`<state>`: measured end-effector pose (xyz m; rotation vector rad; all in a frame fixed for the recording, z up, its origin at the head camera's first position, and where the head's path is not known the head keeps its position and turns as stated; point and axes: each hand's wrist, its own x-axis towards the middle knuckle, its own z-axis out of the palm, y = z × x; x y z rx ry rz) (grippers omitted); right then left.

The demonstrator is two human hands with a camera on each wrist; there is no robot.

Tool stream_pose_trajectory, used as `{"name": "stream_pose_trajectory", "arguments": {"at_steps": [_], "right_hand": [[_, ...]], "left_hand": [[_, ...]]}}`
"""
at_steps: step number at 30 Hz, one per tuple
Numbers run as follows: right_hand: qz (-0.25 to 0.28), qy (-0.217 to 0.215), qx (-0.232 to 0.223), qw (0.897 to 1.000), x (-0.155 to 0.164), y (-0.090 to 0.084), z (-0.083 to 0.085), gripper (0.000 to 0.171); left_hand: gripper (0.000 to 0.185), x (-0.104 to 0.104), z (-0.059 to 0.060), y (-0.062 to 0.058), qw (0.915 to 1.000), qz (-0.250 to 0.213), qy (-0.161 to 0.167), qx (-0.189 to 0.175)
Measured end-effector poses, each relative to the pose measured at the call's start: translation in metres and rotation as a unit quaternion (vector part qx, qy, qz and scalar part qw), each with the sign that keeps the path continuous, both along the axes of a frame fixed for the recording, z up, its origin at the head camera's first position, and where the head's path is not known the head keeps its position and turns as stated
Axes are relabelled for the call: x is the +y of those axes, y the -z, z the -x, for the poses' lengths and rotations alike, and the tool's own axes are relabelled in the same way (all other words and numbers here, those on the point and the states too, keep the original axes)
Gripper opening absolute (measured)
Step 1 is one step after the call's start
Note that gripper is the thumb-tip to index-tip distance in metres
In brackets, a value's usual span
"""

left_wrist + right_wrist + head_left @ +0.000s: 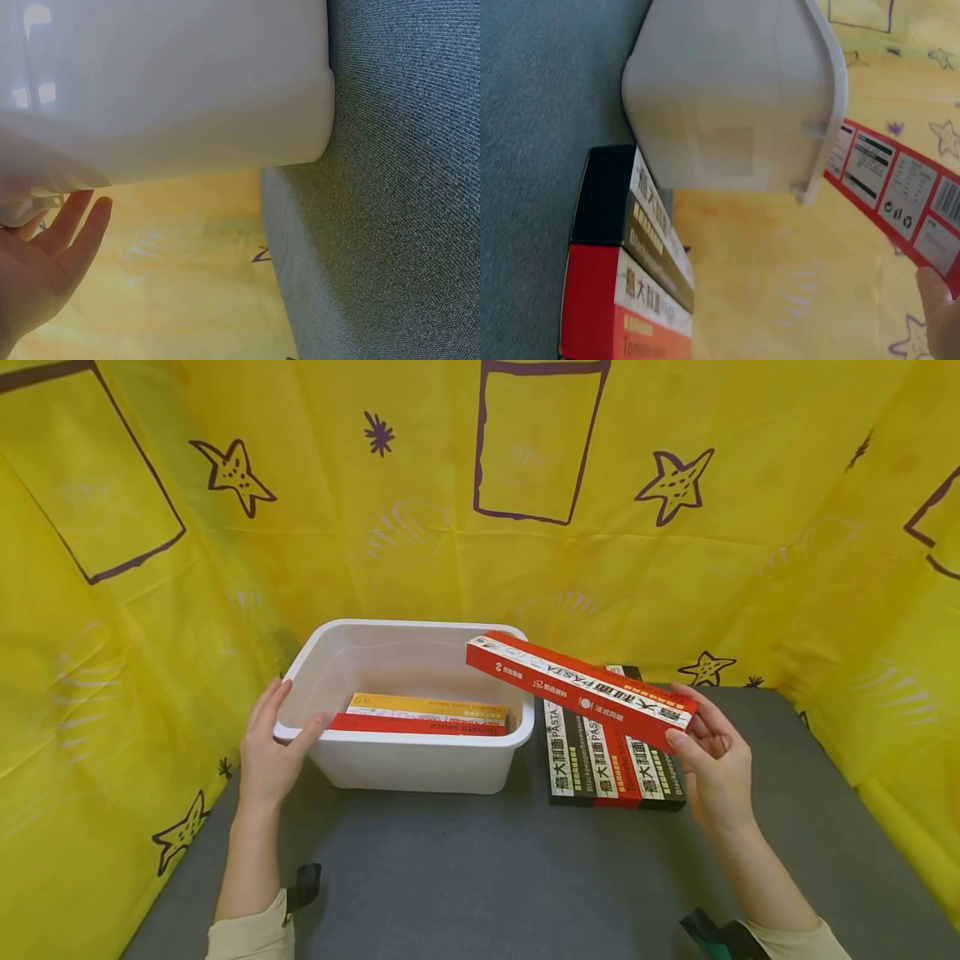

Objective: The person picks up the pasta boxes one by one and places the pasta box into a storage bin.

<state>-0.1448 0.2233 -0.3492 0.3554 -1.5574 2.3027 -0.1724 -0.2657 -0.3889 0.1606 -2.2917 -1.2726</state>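
Observation:
My right hand (716, 760) pinches one end of a long red pasta box (577, 681) between thumb and fingers. The box is tilted, its far end raised over the right rim of a white plastic bin (405, 768). My left hand (273, 735) grips the bin's front left corner, thumb on the front rim and fingers along the left side. From the left wrist view, the fingers (86, 232) lie at the rim's underside. Inside the bin lie a yellow pasta box (427, 702) and a red tomato sauce pasta box (420, 724).
Right of the bin, several black and red pasta boxes (600, 760) lie side by side on the dark grey table (465, 868), with another black box end (626, 672) behind the held box. A yellow patterned cloth (420, 543) encloses the table at the back and sides.

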Motion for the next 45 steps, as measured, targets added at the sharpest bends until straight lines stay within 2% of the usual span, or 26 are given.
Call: {"name": "stream_pose_trajectory", "arguments": {"at_steps": [6, 13, 19, 25, 34, 41, 45], "right_hand": [[-0.04, -0.008, 0.0, 0.999, -0.013, -0.002, 0.008, 0.05], [-0.095, -0.04, -0.012, 0.995, -0.024, -0.005, 0.019, 0.056], [-0.151, -0.065, -0.018, 0.986, -0.029, -0.005, 0.032, 0.06], [-0.167, -0.094, -0.017, 0.981, -0.035, -0.004, 0.044, 0.061], [-0.241, -0.096, -0.002, 0.966, -0.049, -0.012, 0.056, 0.067], [-0.272, -0.114, -0.021, 0.955, -0.064, -0.017, 0.064, 0.071], [-0.272, -0.125, -0.036, 0.954, -0.073, -0.016, 0.069, 0.073]], "left_hand": [[0.068, 0.001, -0.001, 0.0, 0.9999, -0.003, -0.003, -0.009], [0.068, 0.001, -0.001, 0.0, 0.9999, -0.001, -0.006, -0.011], [0.066, 0.001, -0.001, 0.001, 1.0, 0.002, -0.003, 0.006], [0.066, 0.001, -0.001, 0.001, 0.9999, 0.0, -0.004, 0.012], [0.064, 0.0, 0.0, 0.001, 0.9996, 0.0, -0.003, 0.028], [0.065, 0.002, -0.002, -0.001, 0.9999, -0.008, -0.003, 0.01], [0.066, 0.002, -0.003, -0.002, 0.9999, -0.011, -0.001, 0.001]]}}
